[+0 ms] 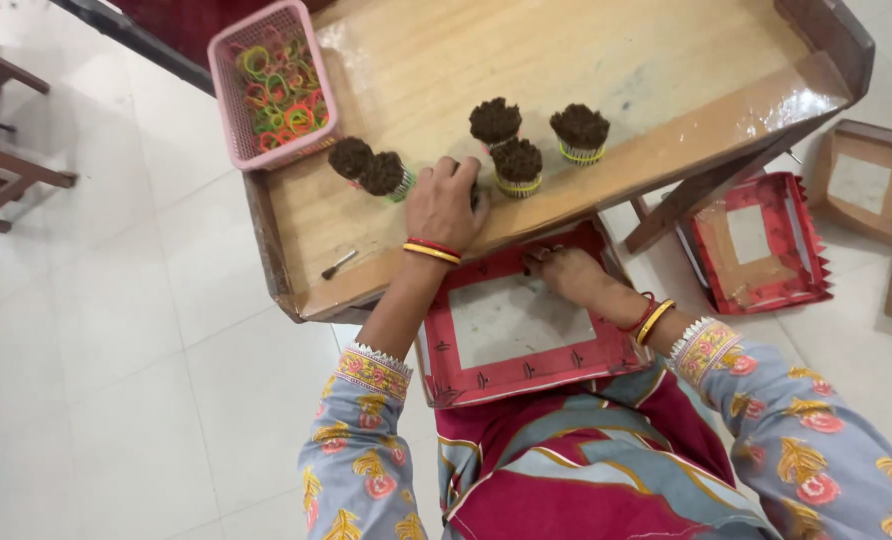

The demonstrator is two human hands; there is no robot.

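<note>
My left hand [446, 203] rests on the wooden tray table [586, 60], fingers curled over something dark between the bundles; what it grips is hidden. Several brown stick bundles bound with coloured bands stand there: two [366, 166] left of the hand, one [517, 163] just right of it, two more behind, one at the centre [494, 121] and another to the right [579, 129]. My right hand [569, 272] lies on the far edge of a red cardboard tray [526, 325] on my lap, fingers bent on its rim.
A pink basket [271, 80] of coloured rubber bands sits at the table's left corner. A small metal tool [339, 264] lies near the table's front lip. Another red tray [756, 243] and brown cardboard pieces [866, 180] lie on the white floor at right.
</note>
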